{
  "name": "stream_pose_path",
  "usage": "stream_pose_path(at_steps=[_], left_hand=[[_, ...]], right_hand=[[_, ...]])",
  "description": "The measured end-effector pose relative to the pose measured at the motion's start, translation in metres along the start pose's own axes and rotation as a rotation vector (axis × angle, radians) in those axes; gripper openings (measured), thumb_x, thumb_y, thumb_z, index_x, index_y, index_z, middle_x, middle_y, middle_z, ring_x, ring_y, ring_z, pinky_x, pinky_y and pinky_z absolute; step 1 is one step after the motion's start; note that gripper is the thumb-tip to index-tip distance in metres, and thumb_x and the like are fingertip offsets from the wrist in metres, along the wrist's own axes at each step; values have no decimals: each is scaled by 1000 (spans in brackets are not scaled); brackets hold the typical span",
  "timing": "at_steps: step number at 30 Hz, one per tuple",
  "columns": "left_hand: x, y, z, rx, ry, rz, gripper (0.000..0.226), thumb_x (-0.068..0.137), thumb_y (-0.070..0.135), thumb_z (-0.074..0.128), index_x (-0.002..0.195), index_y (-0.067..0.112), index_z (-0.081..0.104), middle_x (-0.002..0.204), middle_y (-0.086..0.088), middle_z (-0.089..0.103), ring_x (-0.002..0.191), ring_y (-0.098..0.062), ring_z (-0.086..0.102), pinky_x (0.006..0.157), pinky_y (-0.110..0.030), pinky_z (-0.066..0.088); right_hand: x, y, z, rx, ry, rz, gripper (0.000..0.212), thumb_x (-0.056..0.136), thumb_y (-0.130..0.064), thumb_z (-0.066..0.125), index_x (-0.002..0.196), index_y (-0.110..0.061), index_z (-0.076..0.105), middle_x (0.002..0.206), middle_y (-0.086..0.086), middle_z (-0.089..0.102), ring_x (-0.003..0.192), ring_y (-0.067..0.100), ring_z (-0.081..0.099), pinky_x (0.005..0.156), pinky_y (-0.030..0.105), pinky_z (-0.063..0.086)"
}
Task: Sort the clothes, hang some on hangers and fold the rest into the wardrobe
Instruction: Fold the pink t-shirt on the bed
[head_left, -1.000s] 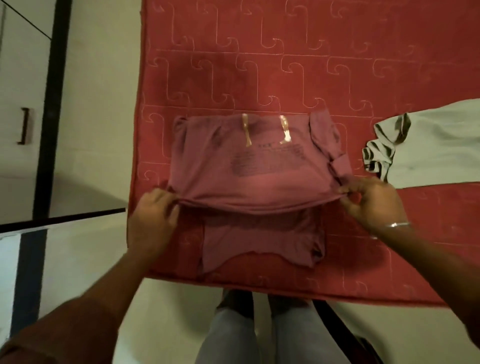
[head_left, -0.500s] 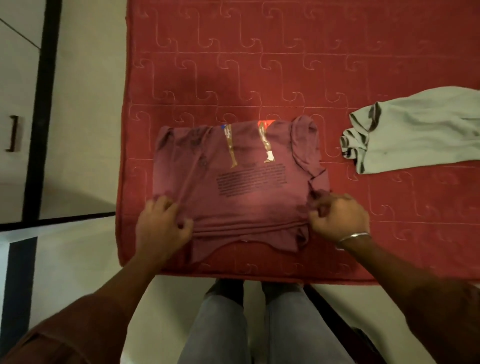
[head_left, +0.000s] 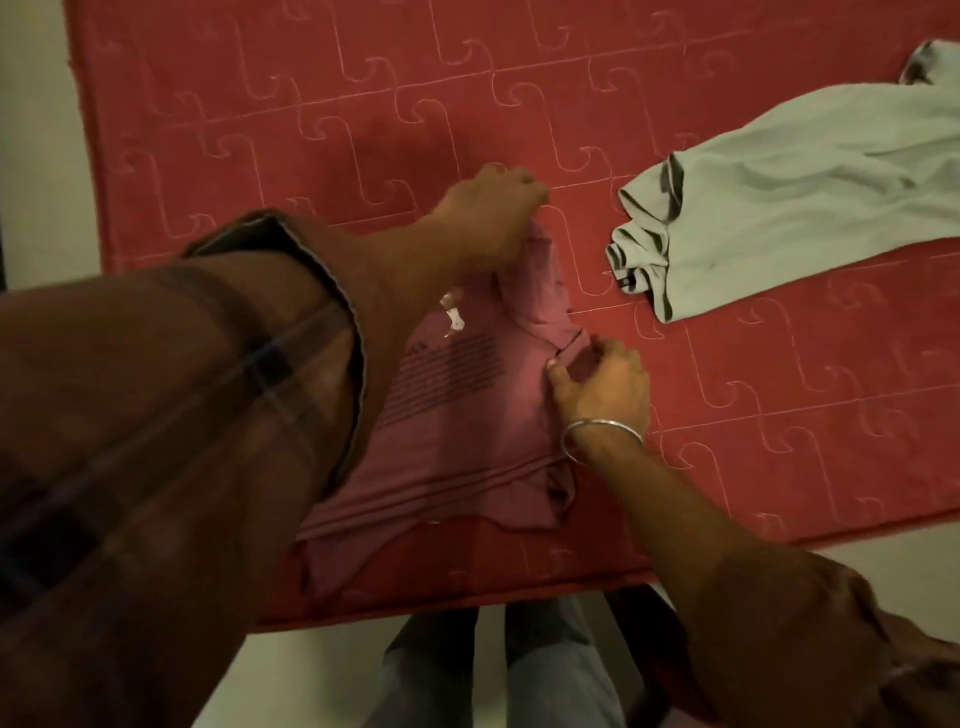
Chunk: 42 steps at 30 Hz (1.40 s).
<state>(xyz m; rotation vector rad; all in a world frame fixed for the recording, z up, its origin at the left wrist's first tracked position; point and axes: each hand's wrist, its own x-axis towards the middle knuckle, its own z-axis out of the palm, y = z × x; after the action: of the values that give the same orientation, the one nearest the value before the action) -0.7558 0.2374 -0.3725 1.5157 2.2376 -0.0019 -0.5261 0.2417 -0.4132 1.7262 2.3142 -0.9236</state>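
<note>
A maroon T-shirt (head_left: 467, 436) with dark printed lines lies folded in half near the front edge of the red mattress (head_left: 311, 130). My left hand (head_left: 488, 213) reaches across it and grips its far right corner by the sleeve. My right hand (head_left: 602, 384), a metal bangle on the wrist, pinches the folded sleeve at the shirt's right side. My left forearm in a brown checked sleeve hides the shirt's left half.
A pale grey-green garment (head_left: 779, 208) lies crumpled on the mattress to the right, apart from the shirt. The mattress front edge runs just below the shirt; my legs in grey trousers (head_left: 498, 670) stand on the pale floor (head_left: 31, 156) there.
Both hands let go of the shirt's near fold. My left hand crossed over to the far right corner and my right hand moved up to the sleeve. The view shifted left.
</note>
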Motion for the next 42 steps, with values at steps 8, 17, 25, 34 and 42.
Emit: stream_pose_path(at_steps=[8, 17, 25, 34, 42], left_hand=[[35, 15, 4, 335, -219, 137, 48, 87, 21, 69, 133, 18, 56, 130, -9, 61, 116, -35, 58, 90, -50, 54], [39, 4, -1, 275, -114, 137, 22, 95, 20, 65, 115, 13, 69, 113, -6, 63, 111, -31, 59, 90, -45, 52], [38, 12, -4, 50, 77, 166, 20, 98, 16, 59, 113, 21, 71, 112, 0, 62, 108, -23, 61, 78, -36, 47], [-99, -78, -24, 101, 246, 118, 22, 90, 15, 61, 108, 19, 72, 115, -2, 62, 103, -26, 58, 72, -39, 52], [-247, -160, 19, 12, 269, -302, 26, 89, 30, 58, 110, 33, 73, 105, 2, 71, 98, -31, 67, 71, -38, 53]], right_hand=[[8, -4, 3, 92, -148, 111, 31, 82, -46, 79, 104, -24, 76, 99, 5, 78, 100, 37, 70, 82, 35, 53], [18, 8, -10, 148, -161, 8, 26, 87, -38, 72, 98, -15, 69, 83, 8, 72, 85, 38, 69, 69, 32, 45], [22, 12, -53, 122, -36, -66, 22, 84, -32, 78, 77, -21, 59, 61, -9, 56, 58, 12, 53, 64, 32, 43], [-60, -74, -14, -75, -168, -412, 27, 72, -43, 76, 91, -23, 74, 81, 10, 76, 84, 42, 70, 67, 42, 53], [-145, -139, 76, -191, -346, -562, 32, 79, -38, 72, 102, -16, 70, 97, 13, 74, 95, 41, 68, 77, 42, 54]])
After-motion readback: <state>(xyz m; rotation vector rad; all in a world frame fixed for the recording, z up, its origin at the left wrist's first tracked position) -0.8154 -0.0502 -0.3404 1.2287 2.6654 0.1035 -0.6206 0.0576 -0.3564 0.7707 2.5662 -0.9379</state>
